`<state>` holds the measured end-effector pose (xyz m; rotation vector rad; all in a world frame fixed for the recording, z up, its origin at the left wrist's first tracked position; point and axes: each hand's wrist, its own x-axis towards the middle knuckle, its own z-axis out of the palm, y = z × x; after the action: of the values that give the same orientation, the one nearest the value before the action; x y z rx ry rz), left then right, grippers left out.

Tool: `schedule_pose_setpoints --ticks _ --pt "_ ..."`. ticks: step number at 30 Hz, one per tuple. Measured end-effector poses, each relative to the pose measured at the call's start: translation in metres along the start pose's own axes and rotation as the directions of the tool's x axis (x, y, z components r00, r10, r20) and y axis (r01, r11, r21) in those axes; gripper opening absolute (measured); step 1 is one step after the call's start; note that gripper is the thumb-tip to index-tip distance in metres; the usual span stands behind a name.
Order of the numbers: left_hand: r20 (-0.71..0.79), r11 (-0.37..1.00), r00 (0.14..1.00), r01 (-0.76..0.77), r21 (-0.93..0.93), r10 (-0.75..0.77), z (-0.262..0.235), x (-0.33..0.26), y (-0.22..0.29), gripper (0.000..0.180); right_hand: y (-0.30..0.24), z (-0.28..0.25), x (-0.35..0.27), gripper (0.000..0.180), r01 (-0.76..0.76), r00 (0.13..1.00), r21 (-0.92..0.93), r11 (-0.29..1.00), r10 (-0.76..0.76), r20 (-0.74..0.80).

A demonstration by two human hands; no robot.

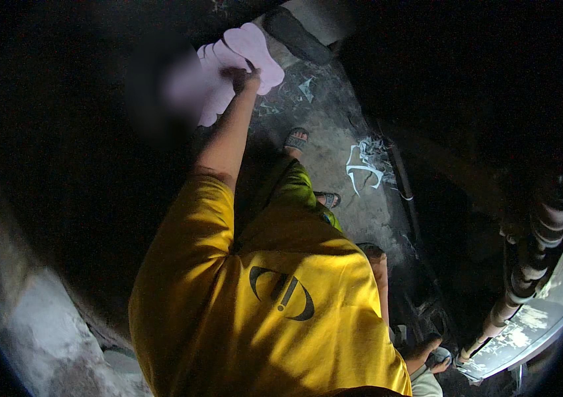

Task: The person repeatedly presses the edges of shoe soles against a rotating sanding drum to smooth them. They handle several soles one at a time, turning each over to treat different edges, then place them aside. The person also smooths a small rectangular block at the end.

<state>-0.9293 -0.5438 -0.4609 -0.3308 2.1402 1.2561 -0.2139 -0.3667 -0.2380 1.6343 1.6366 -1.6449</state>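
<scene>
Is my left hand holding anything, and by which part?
Your left hand appears to hold a pink sole-shaped piece by its left edge; the exact finger placement is too dark to tell.

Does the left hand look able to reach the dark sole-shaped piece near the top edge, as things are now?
Probably yes: the left hand is near the dark sole-shaped piece, and only the pale pink sole-shaped pieces at the hand lie partly between; no other obstacle shows.
</scene>
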Motion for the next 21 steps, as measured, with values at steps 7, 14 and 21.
schedule_pose_setpoints --ticks 7,14,21 --pt "-0.243 0.803 0.928 -0.091 0.59 0.283 0.17 0.096 0.039 0.101 -0.117 0.038 0.086 0.018 0.241 0.967 -0.355 0.903 -0.255 0.009" --pt "-0.391 0.839 0.903 0.069 0.54 0.177 0.239 0.123 0.155 0.103 -0.084 0.06 0.131 0.018 0.302 0.939 -0.559 0.772 -0.341 0.037" --pt "-0.362 0.801 0.923 0.117 0.587 0.13 0.253 0.114 0.181 0.105 -0.053 0.045 0.128 0.02 0.271 0.954 -0.601 0.752 -0.293 0.064"
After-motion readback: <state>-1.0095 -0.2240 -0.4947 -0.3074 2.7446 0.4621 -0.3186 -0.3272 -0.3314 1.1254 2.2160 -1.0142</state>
